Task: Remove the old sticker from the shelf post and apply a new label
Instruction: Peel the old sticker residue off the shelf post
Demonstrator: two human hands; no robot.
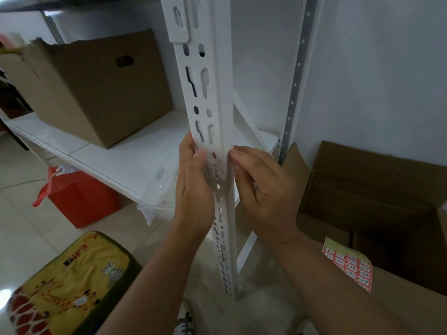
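A white slotted shelf post point(210, 97) runs down the middle of the head view. My left hand point(193, 189) grips the post from the left, thumb on its front face. My right hand point(261, 189) is at the post's right edge, its curled fingertips pinching there. Between the two hands a translucent sticker point(214, 176) covers the post's face; whether it has lifted off I cannot tell. A sheet of red labels point(348, 264) on yellowish backing lies on a cardboard box at the lower right.
A brown cardboard box point(96, 93) stands on the white shelf board point(121, 153). An open cardboard box point(377, 189) sits on the floor at the right. A red bag point(82, 197) lies under the shelf, a yellow animal-print cushion point(72, 281) at the lower left.
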